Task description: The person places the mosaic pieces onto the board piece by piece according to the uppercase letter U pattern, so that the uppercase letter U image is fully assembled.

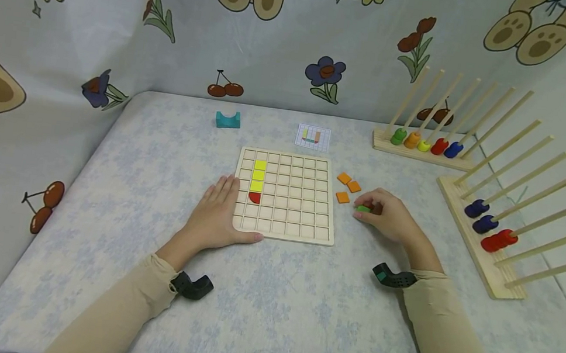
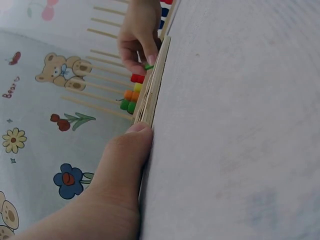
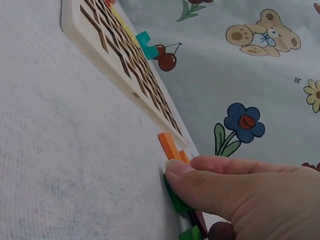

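My left hand [image 1: 217, 212] lies with fingers stretched along the wooden grid board's [image 1: 305, 214] left side, thumb at the near edge; light, even pressure there should stop it skidding. My right hand [image 1: 387, 214] pinches a green tile [image 1: 363, 209] between thumb and fingers, right of the board and near three orange square tiles [image 1: 342, 197]; I can't tell whether it touches the desk [image 1: 268, 298]. I'd grip it by its edges, leave its underside free, and lift clear before turning the wrist, so no orange ones get nudged.
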The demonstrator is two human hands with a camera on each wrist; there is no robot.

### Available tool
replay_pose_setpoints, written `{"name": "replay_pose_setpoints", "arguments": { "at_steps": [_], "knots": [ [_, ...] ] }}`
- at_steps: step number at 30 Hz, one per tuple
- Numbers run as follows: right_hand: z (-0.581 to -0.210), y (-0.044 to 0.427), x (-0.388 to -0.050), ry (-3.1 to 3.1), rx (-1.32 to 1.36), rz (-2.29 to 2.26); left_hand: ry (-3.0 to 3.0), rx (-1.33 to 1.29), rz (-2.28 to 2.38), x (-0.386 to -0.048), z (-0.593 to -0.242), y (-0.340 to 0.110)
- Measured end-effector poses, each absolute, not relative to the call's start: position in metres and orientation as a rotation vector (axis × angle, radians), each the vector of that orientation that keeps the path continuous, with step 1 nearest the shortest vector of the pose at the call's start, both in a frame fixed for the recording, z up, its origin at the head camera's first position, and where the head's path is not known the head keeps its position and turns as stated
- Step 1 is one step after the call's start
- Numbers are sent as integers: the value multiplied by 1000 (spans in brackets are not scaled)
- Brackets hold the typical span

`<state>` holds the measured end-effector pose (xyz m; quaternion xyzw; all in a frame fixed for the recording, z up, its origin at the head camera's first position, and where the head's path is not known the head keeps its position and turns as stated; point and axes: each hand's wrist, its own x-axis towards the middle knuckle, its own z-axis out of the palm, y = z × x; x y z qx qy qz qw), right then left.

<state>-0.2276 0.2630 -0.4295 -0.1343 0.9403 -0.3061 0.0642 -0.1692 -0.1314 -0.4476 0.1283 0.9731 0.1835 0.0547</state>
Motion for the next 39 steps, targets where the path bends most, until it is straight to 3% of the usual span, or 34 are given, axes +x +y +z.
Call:
{"name": "replay_pose_setpoints", "arguments": {
  "at_steps": [20,39],
  "knots": [
    [-426,248,-225,2868,-371,-1032,2947,386,571,-170,-448,-131],
    [-408,149,-229,2659,-673,-1135,2958,386,565,-170,-449,-132]
  ]
}}
